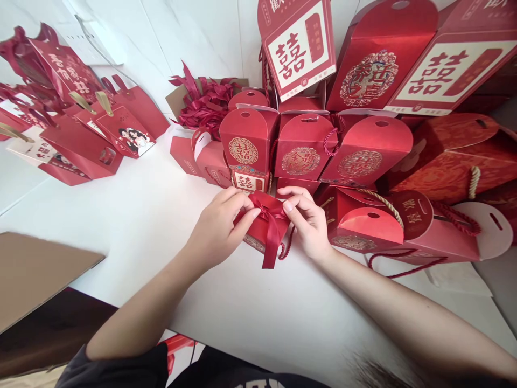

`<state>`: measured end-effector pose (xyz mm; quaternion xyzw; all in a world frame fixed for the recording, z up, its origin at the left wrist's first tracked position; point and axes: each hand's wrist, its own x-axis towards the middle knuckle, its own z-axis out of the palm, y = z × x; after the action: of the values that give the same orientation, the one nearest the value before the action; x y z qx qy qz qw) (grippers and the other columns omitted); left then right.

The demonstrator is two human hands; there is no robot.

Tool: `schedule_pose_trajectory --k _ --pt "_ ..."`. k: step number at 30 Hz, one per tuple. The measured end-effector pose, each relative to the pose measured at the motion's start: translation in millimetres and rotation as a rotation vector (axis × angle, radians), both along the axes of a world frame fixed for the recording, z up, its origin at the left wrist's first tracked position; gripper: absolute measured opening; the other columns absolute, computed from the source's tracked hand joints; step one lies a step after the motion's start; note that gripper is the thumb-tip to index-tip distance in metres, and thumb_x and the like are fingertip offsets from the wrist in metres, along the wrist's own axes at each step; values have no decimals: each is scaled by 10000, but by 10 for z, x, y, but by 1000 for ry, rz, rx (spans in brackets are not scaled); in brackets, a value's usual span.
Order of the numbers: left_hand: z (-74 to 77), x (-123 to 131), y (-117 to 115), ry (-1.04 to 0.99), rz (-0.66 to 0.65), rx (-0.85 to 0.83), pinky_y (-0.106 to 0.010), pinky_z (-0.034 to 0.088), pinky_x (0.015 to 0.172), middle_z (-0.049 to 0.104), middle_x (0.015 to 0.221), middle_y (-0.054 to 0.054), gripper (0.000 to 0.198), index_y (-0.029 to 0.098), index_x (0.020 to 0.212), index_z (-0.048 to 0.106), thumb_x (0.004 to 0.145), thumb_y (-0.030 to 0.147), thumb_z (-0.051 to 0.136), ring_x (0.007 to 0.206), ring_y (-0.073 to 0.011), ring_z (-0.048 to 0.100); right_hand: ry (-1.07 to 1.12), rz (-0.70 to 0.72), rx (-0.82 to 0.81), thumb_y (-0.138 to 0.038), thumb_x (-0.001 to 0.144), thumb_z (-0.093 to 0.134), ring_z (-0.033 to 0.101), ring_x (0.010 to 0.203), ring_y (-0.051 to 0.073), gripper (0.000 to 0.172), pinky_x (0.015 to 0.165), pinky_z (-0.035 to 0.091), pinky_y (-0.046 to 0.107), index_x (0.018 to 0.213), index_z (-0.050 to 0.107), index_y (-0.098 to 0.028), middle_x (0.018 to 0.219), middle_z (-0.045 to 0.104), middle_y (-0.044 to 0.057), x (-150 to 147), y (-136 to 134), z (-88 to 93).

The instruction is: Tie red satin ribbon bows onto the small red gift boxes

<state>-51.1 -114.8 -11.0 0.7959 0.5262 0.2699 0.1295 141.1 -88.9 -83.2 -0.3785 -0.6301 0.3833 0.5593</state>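
Note:
A small red gift box (255, 243) sits on the white table between my hands, with a dark red satin ribbon (273, 237) tied in a bow on its top. One ribbon tail hangs down its near side. My left hand (228, 221) pinches the bow's left loop between thumb and fingertips. On the other side, my right hand (307, 221) pinches the right loop the same way. A twisted red cord (286, 245) curves out at the box's right side, close to my right hand.
Red gift boxes (299, 148) stand stacked behind and to the right. A carton (173, 99) at the back holds a heap of red ribbons (205, 105). Several red gift bags (125, 134) stand at the back left. Cardboard (40, 269) juts in at the left table edge.

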Motion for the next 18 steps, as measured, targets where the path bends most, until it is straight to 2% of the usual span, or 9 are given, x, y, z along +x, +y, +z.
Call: schedule_pose_trajectory --k 5,9,13,18 --pt "35 -56 -11 -87 39 -242 -245 367 570 498 652 29 310 175 674 521 915 363 569 589 -98 432 12 123 -33 -430 939 567 570 1171 237 324 1052 410 423 705 620 -213 1242 599 67 19 23 13" --pt "80 -131 24 -161 64 -449 -226 280 479 369 546 47 410 166 606 444 892 425 585 505 -78 332 25 197 -66 -408 948 564 569 1175 223 336 1056 411 407 684 634 -213 1247 599 59 28 57 34" --pt "121 -201 65 -170 42 -551 -210 265 461 342 537 49 443 167 597 385 875 437 599 497 -72 317 42 247 -96 -431 956 543 541 1207 226 413 1048 409 396 611 559 -205 1188 606 59 31 94 43" --pt "145 -240 89 -175 29 -635 -207 282 453 356 539 44 471 171 594 363 867 482 590 501 -78 335 90 309 -131 -382 958 557 534 1212 211 389 1065 377 385 622 494 -196 1170 586 53 11 77 28"
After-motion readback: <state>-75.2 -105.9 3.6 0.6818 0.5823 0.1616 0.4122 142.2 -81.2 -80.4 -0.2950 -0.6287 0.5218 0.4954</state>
